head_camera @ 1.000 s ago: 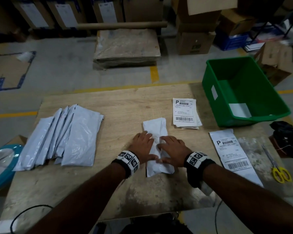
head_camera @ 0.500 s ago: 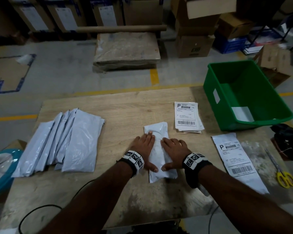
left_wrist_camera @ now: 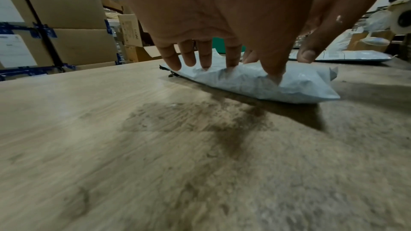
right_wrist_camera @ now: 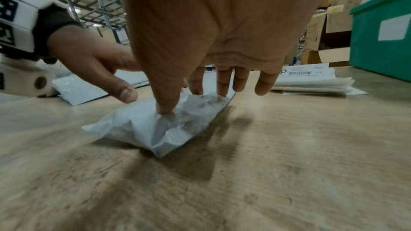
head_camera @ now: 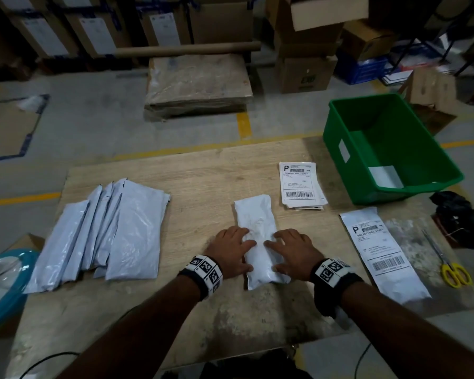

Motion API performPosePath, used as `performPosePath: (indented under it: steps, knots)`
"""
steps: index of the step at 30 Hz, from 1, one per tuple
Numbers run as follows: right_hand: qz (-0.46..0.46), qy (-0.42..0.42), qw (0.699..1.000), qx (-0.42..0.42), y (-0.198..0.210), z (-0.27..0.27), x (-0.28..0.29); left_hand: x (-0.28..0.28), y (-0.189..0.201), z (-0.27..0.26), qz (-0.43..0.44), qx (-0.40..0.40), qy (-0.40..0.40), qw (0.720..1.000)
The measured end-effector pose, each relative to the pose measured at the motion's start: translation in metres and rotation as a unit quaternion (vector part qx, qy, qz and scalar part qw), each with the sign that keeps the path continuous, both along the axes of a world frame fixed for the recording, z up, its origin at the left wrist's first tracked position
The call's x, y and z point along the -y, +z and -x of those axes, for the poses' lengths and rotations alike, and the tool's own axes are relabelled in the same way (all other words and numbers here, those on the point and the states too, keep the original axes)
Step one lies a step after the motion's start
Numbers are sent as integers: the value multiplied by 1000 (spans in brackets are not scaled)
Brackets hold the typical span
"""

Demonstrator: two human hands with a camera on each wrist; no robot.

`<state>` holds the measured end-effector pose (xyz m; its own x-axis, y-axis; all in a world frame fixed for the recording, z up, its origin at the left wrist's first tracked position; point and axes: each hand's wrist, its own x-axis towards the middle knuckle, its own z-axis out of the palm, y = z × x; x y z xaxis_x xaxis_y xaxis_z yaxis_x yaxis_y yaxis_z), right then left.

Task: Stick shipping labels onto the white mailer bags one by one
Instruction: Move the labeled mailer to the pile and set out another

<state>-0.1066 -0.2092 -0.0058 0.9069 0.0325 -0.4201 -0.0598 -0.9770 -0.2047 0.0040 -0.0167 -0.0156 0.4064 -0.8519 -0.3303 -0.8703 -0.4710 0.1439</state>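
Thin white poly mailer bag (head_camera: pixel 260 242) lies mid-surface (head_camera: pixel 203 173) w/ left hand (head_camera: pixel 229 251) and right hand (head_camera: pixel 294 253) spread, fingertips pressing its long edges. Looks light, soft, slick, padded inside; est. best held flat by edges while label from stack (head_camera: pixel 300 184) goes on.

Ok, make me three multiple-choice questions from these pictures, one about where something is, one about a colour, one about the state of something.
1. Where do the scissors lie?
A. inside the crate
B. at the table's right edge
C. on the fanned mailer bags

2. What colour is the plastic crate?
A. green
B. red
C. yellow

3. What are both hands doing?
A. hanging idle off the table
B. peeling a label
C. pressing on the mailer bag between them

Answers: 1 B, beside the labelled mailer. 2 A, its walls are green. 3 C, the left hand and right hand press fingertips into that bag.
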Motion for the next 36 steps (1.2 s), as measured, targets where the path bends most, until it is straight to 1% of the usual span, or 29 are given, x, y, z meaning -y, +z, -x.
performPosePath:
  steps: [3,7,9,13,18,22,24,27,29,32,36]
  knots:
    - [10,1,1000,-8,1,0,-6,-3,-1,-1,-12,5,0,1000]
    - [-4,-33,999,26,6,2,-16,3,-3,-2,4,3,28,1000]
    - [-9,-51,998,18,6,4,-23,7,-8,-1,-4,-6,38,999]
    - [-4,-85,996,-17,-6,7,-30,6,-19,0,-43,19,10,999]
    - [29,-75,997,-19,-10,3,-34,1,-27,-2,-33,22,-1,999]
    - [30,-84,996,-19,-9,8,-37,-1,-24,-4,-33,25,-20,999]
    - [15,-86,996,-18,-8,13,-37,-4,-22,-4,-22,19,-22,999]
    - [-35,-97,995,-16,-4,21,-33,-7,-20,-3,8,-6,-3,1000]
    - [-65,-113,991,12,-4,27,-28,-4,-17,-2,22,-20,3,1000]
    - [-80,-133,986,59,-1,30,-16,6,-3,-4,31,-27,11,999]
    - [-97,-141,983,72,8,21,11,28,15,-9,52,-56,56,996]
